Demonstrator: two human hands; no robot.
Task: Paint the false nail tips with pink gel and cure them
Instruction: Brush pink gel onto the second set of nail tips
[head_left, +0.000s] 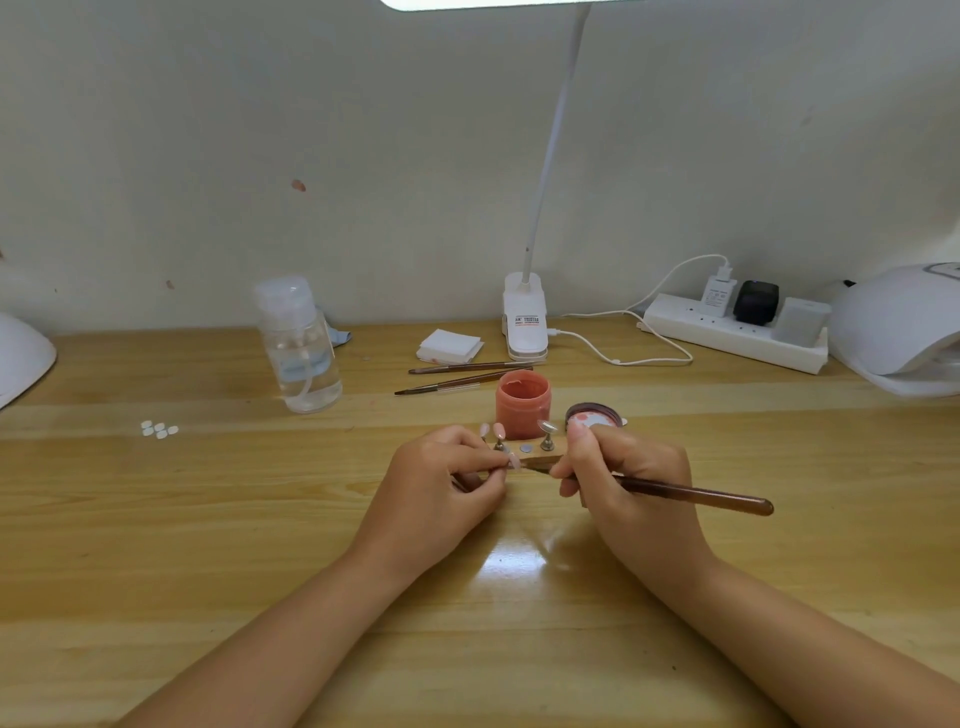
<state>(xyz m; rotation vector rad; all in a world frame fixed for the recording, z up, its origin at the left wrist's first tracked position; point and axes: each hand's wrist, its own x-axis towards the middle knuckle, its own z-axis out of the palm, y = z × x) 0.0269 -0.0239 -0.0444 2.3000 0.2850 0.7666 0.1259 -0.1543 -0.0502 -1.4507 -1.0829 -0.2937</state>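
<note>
The open pink gel jar (522, 406) stands on the wooden table (208, 519) and serves as landmark. Just to its right lies its lid (593, 416), inside up; behind it lie two spare brushes (462, 375), then a stack of white wipes (450, 345) and the clip base of a white lamp (525, 317). Far to its left stands a clear pump bottle (300, 345), with a few loose white tips (158, 429) on the table nearer the person. Far to its right sit a power strip (737, 332) and a white curing lamp (898, 327). Directly in front of the jar is a wooden nail stand (527, 451), partly hidden by both hands, with small metal posts carrying tips. The left hand (441, 483) has its fingers (480, 457) curled, pinching a post with a pink nail tip (514, 461) that points right. The right hand (623, 473) pinches a brown brush (691, 493) pen-fashion; its long axis runs right to left, bristles toward the tip, handle trailing lower right.
</note>
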